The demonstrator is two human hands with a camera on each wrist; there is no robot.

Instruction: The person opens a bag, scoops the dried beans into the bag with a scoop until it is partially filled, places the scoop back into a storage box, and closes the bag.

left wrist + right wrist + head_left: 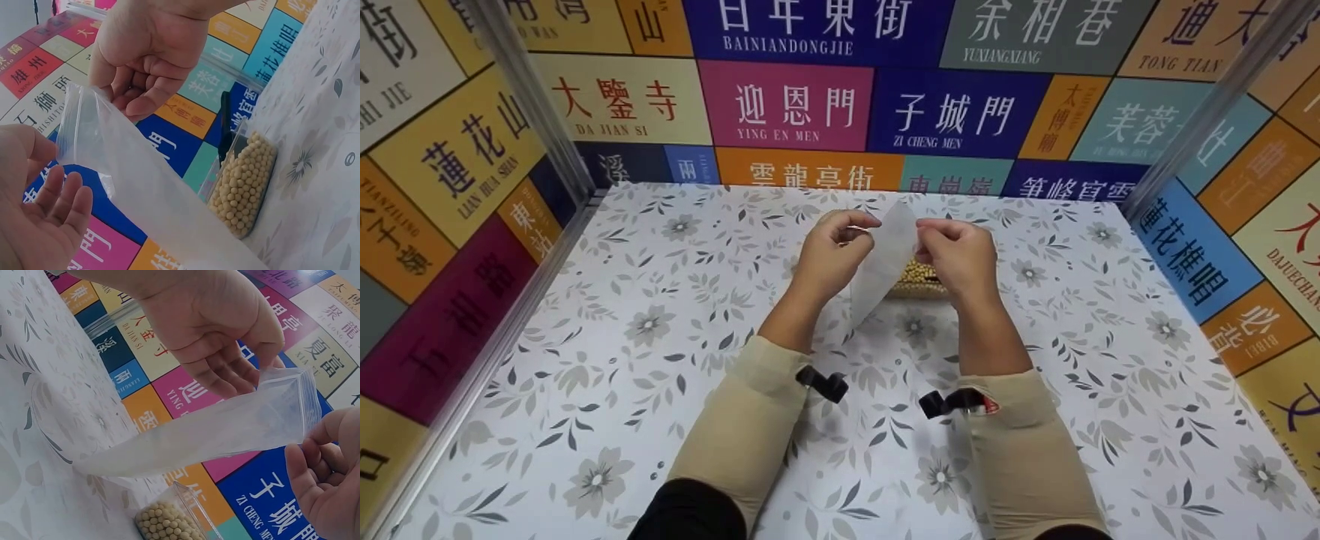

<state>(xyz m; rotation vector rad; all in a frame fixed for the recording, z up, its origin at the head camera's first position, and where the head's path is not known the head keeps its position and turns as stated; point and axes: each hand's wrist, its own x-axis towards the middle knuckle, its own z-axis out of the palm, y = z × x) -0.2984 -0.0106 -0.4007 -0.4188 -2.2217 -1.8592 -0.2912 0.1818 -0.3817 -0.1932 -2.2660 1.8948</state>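
Note:
A translucent zip-lock bag (883, 266) hangs between the two hands, its zip edge uppermost. The left hand (836, 255) pinches one side of the bag's mouth between thumb and finger. On the opposite side, the right hand (964, 259) pinches the mouth likewise. In the right wrist view the bag (197, 433) looks flat and holds nothing visible. Just behind it stands a clear box (209, 188) of pale yellow soybeans (242, 185), partly hidden by the right hand in the head view. A dark handle-like piece (225, 126) sticks up from the box; its lower end is hidden.
A white tablecloth (690, 375) with grey flowers covers the table. Panels with coloured street-name signs (791, 105) rise at the back and both sides. Black straps with small mounts (825, 384) sit on both sleeved forearms.

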